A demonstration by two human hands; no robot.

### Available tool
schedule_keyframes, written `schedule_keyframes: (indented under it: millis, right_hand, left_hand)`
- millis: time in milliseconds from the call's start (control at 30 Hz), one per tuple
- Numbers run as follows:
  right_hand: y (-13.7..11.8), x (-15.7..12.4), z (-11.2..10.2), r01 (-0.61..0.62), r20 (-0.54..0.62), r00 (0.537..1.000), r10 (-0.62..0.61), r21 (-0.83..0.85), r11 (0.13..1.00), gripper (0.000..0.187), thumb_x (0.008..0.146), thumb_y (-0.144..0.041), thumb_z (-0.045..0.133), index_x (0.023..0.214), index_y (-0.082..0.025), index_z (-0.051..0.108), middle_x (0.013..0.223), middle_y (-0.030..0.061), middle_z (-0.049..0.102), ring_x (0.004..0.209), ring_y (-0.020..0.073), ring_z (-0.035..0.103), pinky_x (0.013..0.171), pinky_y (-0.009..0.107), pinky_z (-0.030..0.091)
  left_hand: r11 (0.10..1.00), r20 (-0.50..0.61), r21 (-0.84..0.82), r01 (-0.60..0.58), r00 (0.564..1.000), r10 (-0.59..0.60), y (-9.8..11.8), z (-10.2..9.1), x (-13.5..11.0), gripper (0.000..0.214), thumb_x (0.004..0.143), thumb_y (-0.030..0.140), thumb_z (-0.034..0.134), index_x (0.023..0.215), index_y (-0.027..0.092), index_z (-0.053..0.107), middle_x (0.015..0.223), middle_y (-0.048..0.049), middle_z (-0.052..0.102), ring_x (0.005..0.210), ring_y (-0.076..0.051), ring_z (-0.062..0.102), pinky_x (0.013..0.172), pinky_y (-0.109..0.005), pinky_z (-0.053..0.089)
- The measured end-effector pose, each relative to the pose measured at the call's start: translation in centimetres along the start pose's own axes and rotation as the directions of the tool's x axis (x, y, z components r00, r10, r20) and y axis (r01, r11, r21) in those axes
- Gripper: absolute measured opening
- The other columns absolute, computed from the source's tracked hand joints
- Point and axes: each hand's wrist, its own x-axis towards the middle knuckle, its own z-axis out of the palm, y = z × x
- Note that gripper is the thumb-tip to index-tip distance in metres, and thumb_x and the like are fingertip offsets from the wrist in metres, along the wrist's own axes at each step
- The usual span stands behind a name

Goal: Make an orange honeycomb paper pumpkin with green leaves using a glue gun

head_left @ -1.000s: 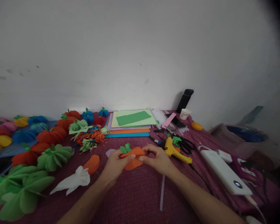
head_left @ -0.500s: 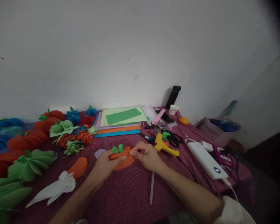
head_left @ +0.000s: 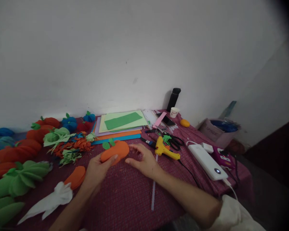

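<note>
An orange paper pumpkin [head_left: 118, 150] with green leaf pieces on its top edge is pinched in my left hand [head_left: 97, 170], thumb across its front. My right hand [head_left: 144, 162] is just right of it, thumb and fingers apart, with nothing between them. Its fingertips are close to the pumpkin's right edge; whether they touch it I cannot tell. On the cloth to the left lies a stack of orange paper pieces [head_left: 75, 177] beside a crumpled white glove or tissue [head_left: 54, 200]. Right of my right hand lies a yellow glue gun [head_left: 165, 150].
Finished paper pumpkins [head_left: 24, 178] crowd the left side, near shredded paper scraps [head_left: 73, 146]. Coloured sheets [head_left: 120, 123] are stacked at the back. Black-handled scissors [head_left: 177, 142], a paper cup [head_left: 174, 112], a black bottle [head_left: 173, 99], a white power bank [head_left: 207, 162] and a purple power strip [head_left: 223, 157] stand rightward.
My right hand has let go of the pumpkin's right side and its fingers have spread. The left hand has turned and raised the pumpkin, so its flat orange face shows. The view has shifted slightly.
</note>
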Motion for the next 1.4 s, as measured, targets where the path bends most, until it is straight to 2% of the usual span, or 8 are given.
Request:
schedule_keyframes:
  millis: [133, 267, 333, 467, 700, 1067, 1267, 1400]
  right_hand:
    - [-0.1, 0.0, 0.2, -0.010, -0.097, 0.995, 0.008, -0.014, 1.000, 0.043, 0.072, -0.027, 0.069, 0.113, -0.021, 0.055, 0.104, 0.0065, 0.060, 0.093, 0.0181, 0.054, 0.082, 0.032, 0.044]
    - [-1.0, 0.1, 0.0, 0.070, -0.165, 0.984, -0.069, 0.002, 0.998, 0.009, 0.077, -0.020, 0.064, 0.086, -0.022, 0.063, 0.094, 0.0042, 0.063, 0.093, 0.0171, 0.056, 0.085, 0.034, 0.044]
    - [-2.0, 0.1, -0.6, 0.124, -0.145, 0.982, -0.121, 0.008, 0.992, 0.002, 0.077, -0.020, 0.065, 0.075, -0.022, 0.064, 0.090, 0.0029, 0.065, 0.090, 0.0165, 0.058, 0.083, 0.034, 0.045]
    - [-4.4, -0.1, -2.4, 0.224, -0.092, 0.969, -0.228, -0.061, 0.973, 0.006, 0.078, -0.023, 0.065, 0.072, -0.023, 0.066, 0.088, 0.0024, 0.067, 0.086, 0.0169, 0.060, 0.078, 0.034, 0.047]
    - [-5.7, -0.6, -3.6, 0.342, -0.164, 0.881, -0.443, -0.426, 0.837, 0.024, 0.079, -0.016, 0.061, 0.101, -0.025, 0.064, 0.114, 0.0070, 0.057, 0.107, 0.0228, 0.048, 0.089, 0.044, 0.041]
    - [-5.1, -1.1, -2.3, 0.347, -0.086, 0.874, -0.477, -0.577, 0.739, 0.033, 0.080, -0.016, 0.057, 0.113, -0.023, 0.057, 0.129, 0.0098, 0.045, 0.115, 0.0266, 0.041, 0.094, 0.049, 0.037]
    - [-4.7, -1.0, -2.4, 0.366, -0.083, 0.861, -0.501, -0.583, 0.725, 0.034, 0.079, -0.014, 0.058, 0.112, -0.024, 0.057, 0.128, 0.0093, 0.046, 0.116, 0.0263, 0.041, 0.094, 0.049, 0.038]
    - [-4.5, -0.9, -2.4, 0.362, -0.080, 0.868, -0.491, -0.574, 0.734, 0.034, 0.080, -0.015, 0.057, 0.113, -0.025, 0.057, 0.128, 0.0089, 0.047, 0.115, 0.0254, 0.042, 0.094, 0.048, 0.039]
  left_hand:
    - [0.999, -0.102, -0.037, -0.014, 0.995, 0.010, 0.1, -0.1, 0.3, 0.040, 0.057, 0.036, 0.074, 0.089, 0.012, 0.069, 0.083, -0.0043, 0.071, 0.074, -0.019, 0.063, 0.071, -0.030, 0.049]
    - [0.994, -0.126, -0.097, -0.057, 0.991, 0.044, -0.4, 0.0, 0.5, 0.041, 0.058, 0.036, 0.073, 0.091, 0.012, 0.068, 0.084, -0.0051, 0.070, 0.073, -0.018, 0.062, 0.072, -0.030, 0.049]
    - [0.991, -0.125, -0.112, -0.068, 0.991, 0.053, -0.7, 0.1, 0.5, 0.043, 0.058, 0.037, 0.073, 0.092, 0.011, 0.068, 0.084, -0.0053, 0.070, 0.071, -0.018, 0.062, 0.070, -0.030, 0.049]
    - [0.989, -0.055, -0.091, -0.120, 0.992, 0.116, -0.9, 0.5, 0.0, 0.040, 0.059, 0.037, 0.071, 0.090, 0.011, 0.068, 0.078, -0.0035, 0.070, 0.069, -0.017, 0.061, 0.068, -0.029, 0.048]
    - [0.978, -0.012, -0.068, -0.197, 0.980, 0.197, 0.1, 1.0, -1.5, 0.026, 0.063, 0.033, 0.068, 0.079, 0.012, 0.067, 0.069, 0.0004, 0.066, 0.061, -0.014, 0.056, 0.058, -0.024, 0.044]
    - [0.886, 0.028, 0.214, -0.411, 0.909, 0.415, -0.2, 0.6, -1.9, 0.022, 0.073, 0.036, 0.061, 0.075, 0.015, 0.062, 0.070, 0.0001, 0.059, 0.061, -0.012, 0.051, 0.055, -0.023, 0.038]
    - [0.818, 0.023, 0.322, -0.476, 0.868, 0.496, -0.4, 0.6, -1.9, 0.024, 0.075, 0.038, 0.060, 0.065, 0.016, 0.058, 0.062, 0.0028, 0.051, 0.057, -0.011, 0.047, 0.053, -0.022, 0.036]
    - [0.809, 0.029, 0.359, -0.465, 0.872, 0.489, -0.4, 0.6, -1.9, 0.022, 0.075, 0.038, 0.060, 0.068, 0.016, 0.059, 0.064, 0.0028, 0.052, 0.058, -0.011, 0.048, 0.053, -0.021, 0.036]
